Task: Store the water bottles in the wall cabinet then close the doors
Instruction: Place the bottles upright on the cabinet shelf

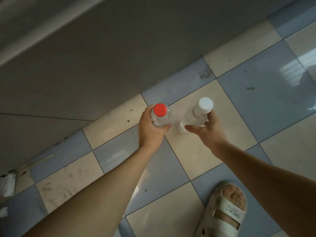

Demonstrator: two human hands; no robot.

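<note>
**Head cam: two bottles, both hands full**

Checkered floor [222,103] below, grey wall [85,74] alongside. Left hand [150,130] wrapped round red-capped bottle [160,115]; right hand [208,132] pinching white-capped bottle [196,115], tilted. Bottles just beside each other. Sandalled foot [227,211] bottom right.
</note>
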